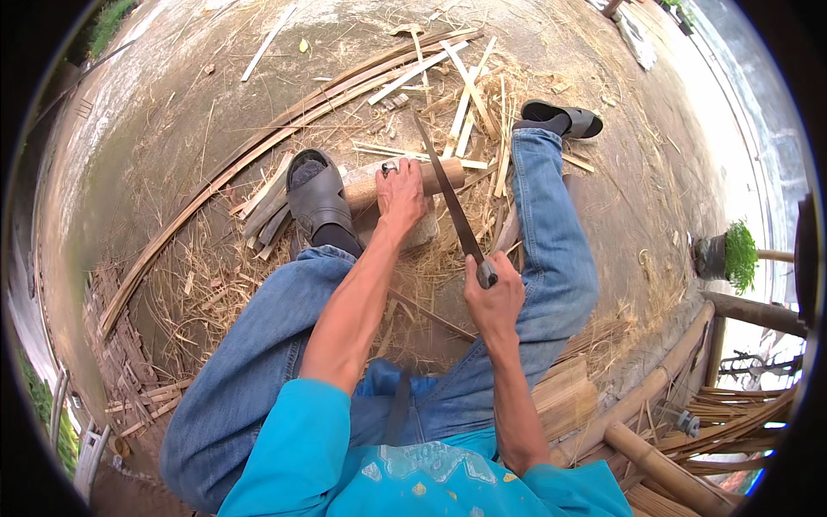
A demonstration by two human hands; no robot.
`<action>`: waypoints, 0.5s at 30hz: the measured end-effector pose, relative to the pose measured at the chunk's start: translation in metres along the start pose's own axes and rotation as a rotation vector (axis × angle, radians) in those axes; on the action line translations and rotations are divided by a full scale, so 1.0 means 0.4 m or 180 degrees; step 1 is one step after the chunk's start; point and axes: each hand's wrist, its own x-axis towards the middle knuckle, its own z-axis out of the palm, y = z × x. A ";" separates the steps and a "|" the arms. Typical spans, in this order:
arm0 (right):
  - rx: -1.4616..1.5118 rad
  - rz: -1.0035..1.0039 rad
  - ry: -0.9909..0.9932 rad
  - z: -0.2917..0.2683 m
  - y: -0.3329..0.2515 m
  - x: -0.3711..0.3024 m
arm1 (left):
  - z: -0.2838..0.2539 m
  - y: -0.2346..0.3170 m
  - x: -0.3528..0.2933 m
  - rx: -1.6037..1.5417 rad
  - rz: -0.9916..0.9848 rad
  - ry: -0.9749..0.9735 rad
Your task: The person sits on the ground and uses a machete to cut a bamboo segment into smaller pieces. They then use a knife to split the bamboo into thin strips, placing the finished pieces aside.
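A thick brown bamboo piece lies crosswise in front of me over a pale block. My left hand is closed over it, a ring on one finger, and my left sandal rests at its left end. In my right hand is the dark handle of a handsaw, gripped in closed fingers. The long, narrow blade points away from me and crosses the bamboo near its right end. Whether the teeth have cut into the bamboo cannot be told from here.
Long bent bamboo strips curve along the left. Pale split slats lie scattered beyond the bamboo, with shavings over the ground. A bamboo pole frame stands at right, near a potted plant. My legs flank the work.
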 end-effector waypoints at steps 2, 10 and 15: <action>0.0007 0.0150 -0.0005 0.099 -0.010 0.140 | -0.017 0.002 0.020 -0.0140 0.0025 -0.0121; 0.0111 -0.0021 -0.0019 -0.033 0.017 -0.081 | -0.044 -0.013 0.034 -0.0429 -0.0078 -0.0622; -0.0039 0.0072 -0.0069 0.017 -0.006 0.012 | -0.021 -0.001 0.013 -0.0174 -0.0091 -0.0236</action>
